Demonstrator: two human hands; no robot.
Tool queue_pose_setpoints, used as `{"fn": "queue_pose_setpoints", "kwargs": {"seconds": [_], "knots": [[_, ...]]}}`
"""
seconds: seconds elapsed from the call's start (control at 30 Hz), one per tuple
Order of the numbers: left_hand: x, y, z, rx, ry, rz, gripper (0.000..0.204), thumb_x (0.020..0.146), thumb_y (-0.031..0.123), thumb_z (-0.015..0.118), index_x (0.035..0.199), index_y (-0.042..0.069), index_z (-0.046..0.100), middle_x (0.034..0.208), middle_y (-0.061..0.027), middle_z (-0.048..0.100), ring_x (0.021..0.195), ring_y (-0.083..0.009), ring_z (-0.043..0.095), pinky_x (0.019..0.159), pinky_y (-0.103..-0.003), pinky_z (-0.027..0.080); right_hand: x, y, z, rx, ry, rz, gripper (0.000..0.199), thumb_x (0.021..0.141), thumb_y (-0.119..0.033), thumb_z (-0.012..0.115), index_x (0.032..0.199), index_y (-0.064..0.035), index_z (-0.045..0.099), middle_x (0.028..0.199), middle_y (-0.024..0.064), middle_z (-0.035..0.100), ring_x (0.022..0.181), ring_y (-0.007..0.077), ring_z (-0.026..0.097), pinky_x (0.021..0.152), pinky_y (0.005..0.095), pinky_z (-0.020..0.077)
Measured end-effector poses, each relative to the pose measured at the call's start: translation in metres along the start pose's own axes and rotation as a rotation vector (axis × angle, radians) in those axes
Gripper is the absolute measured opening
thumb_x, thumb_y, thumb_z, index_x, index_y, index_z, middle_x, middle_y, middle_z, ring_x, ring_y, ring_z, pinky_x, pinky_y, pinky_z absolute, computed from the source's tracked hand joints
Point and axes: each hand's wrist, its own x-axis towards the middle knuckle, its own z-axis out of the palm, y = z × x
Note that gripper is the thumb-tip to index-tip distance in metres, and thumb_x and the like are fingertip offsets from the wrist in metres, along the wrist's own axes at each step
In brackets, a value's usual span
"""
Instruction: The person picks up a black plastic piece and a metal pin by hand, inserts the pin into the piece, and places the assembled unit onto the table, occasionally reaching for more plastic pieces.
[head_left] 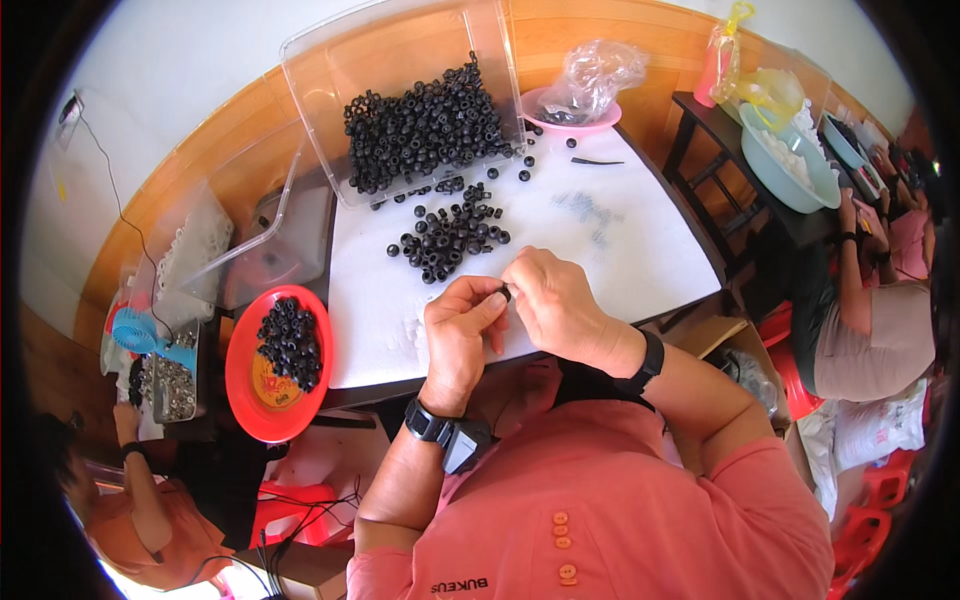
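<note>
My left hand (pixel 462 325) and my right hand (pixel 557 305) meet over the near part of the white tabletop (pixel 640 270). A small round black plastic part (pixel 504 292) sits between my left thumb and fingers, mostly covered by them. My right fingers are pinched together right against it; whether they hold a second tiny piece is hidden. Just beyond my hands lies a loose pile of black plastic parts (pixel 450 235), round and bead-like. Behind it, a clear plastic bin (pixel 400 50) is tipped toward me, with many more of the same parts in it.
A red plate (pixel 240 350) with black parts stands left of the table, near a small blue fan (pixel 135 330). At the back right are a pink bowl (pixel 575 125) with a plastic bag and a thin black tool (pixel 597 161). Other people sit at both sides.
</note>
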Motion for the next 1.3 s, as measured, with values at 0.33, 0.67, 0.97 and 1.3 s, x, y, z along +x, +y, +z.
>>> {"fn": "queue_pose_setpoints", "kwargs": {"seconds": [0.33,0.67,0.97,1.3], "knots": [[-0.001,0.004,0.001,0.042,-0.052,0.005,0.014,0.093,0.000,0.062,0.103,-0.009,0.065,0.084,-0.0114,0.068,0.064,-0.0157,0.062,0.052,-0.026,0.050,-0.008,-0.008,-0.013,-0.058,-0.055,-0.097,0.024,0.073,-0.006,0.067,0.088,-0.0044,0.049,0.085,0.0130,0.056,0.077,0.0333,0.060,0.061,0.0438,0.0489],[-0.012,0.019,0.018,0.184,-0.015,-0.083,0.015,0.093,0.004,0.063,0.099,-0.009,0.067,0.083,-0.0131,0.070,0.061,-0.0163,0.064,0.050,-0.026,0.050,-0.021,-0.013,0.004,-0.169,0.147,0.017,0.030,0.069,-0.005,0.069,0.089,-0.0056,0.047,0.079,0.0105,0.055,0.069,0.0315,0.060,0.055,0.0430,0.0482],[-0.015,0.019,0.013,0.263,-0.086,-0.118,0.022,0.097,0.011,0.058,0.098,-0.010,0.065,0.075,-0.0143,0.069,0.054,-0.0182,0.063,0.043,-0.024,0.045,-0.026,-0.007,-0.001,0.052,0.095,0.083,0.031,0.071,-0.007,0.072,0.090,-0.0061,0.048,0.074,0.0105,0.057,0.065,0.0321,0.061,0.054,0.0431,0.0467],[-0.019,0.018,0.015,0.258,-0.046,-0.129,0.020,0.097,0.012,0.059,0.095,-0.007,0.065,0.073,-0.0121,0.068,0.054,-0.0148,0.061,0.042,-0.022,0.042,-0.022,-0.007,0.002,0.034,0.067,0.106,0.029,0.072,-0.009,0.071,0.087,-0.0063,0.047,0.070,0.0110,0.058,0.064,0.0329,0.062,0.052,0.0445,0.0462]]}}
